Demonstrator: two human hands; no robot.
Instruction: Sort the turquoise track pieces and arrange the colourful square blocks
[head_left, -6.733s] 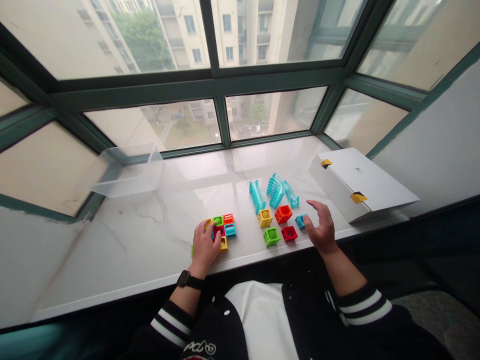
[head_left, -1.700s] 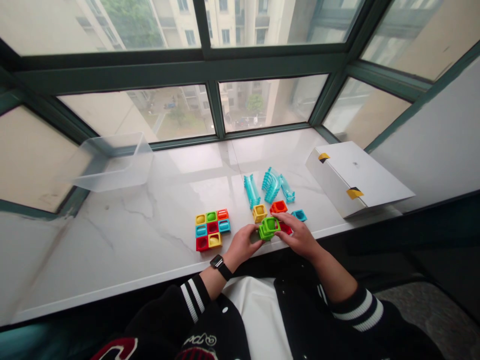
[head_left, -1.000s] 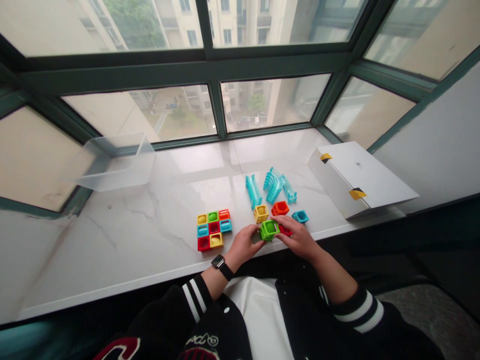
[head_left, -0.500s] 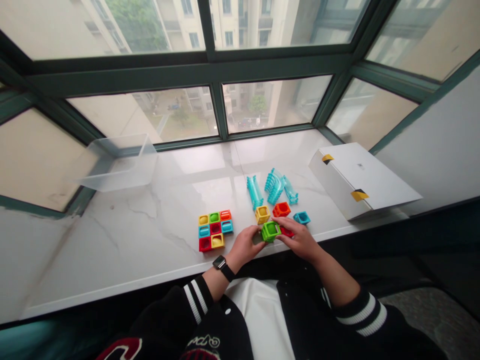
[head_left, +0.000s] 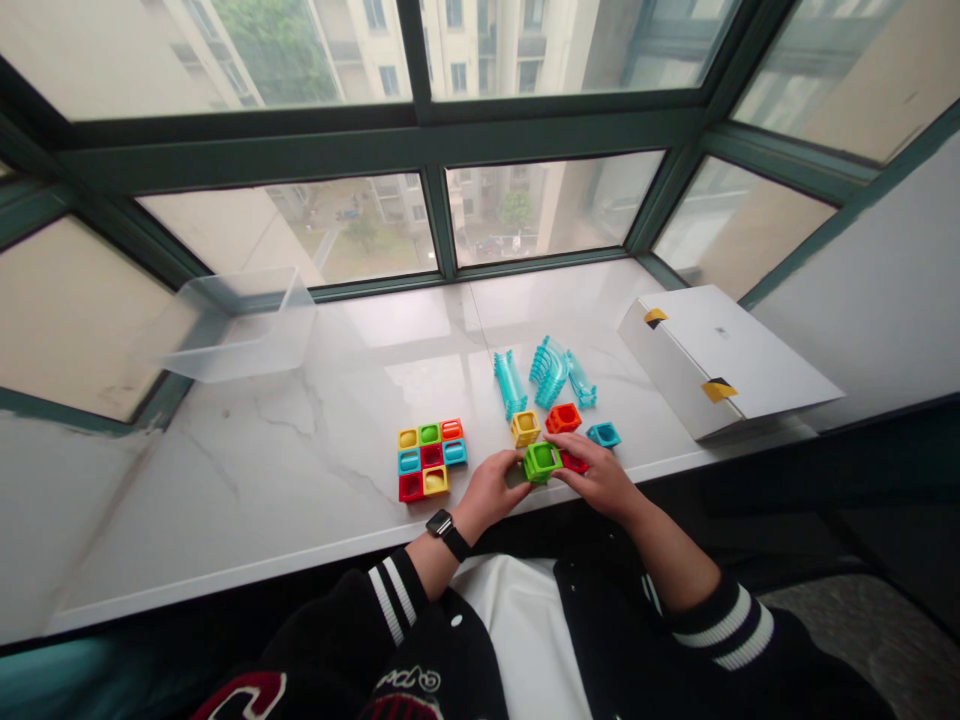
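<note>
Both my hands grip a green hollow cube block (head_left: pixel 540 461) near the front edge of the white marble sill (head_left: pixel 315 440). My left hand (head_left: pixel 491 490) pinches its left side, fingers closed. My right hand (head_left: pixel 600 478) holds its right side and partly covers a red block (head_left: pixel 574 463). Just behind stand a yellow cube (head_left: pixel 526 428), an orange cube (head_left: pixel 563 418) and a small blue block (head_left: pixel 603 435). To the left lies a joined grid of coloured blocks (head_left: pixel 431 459).
Several turquoise curved track pieces (head_left: pixel 546 372) lie behind the cubes. A white cardboard box (head_left: pixel 720 362) sits at the right. A clear plastic tub (head_left: pixel 236 325) stands at the back left by the window. I wear a watch (head_left: pixel 445 529) on my left wrist.
Over the last second both hands stay on the green cube with almost no movement. Earlier, my left hand left the block grid and came to the green cube.
</note>
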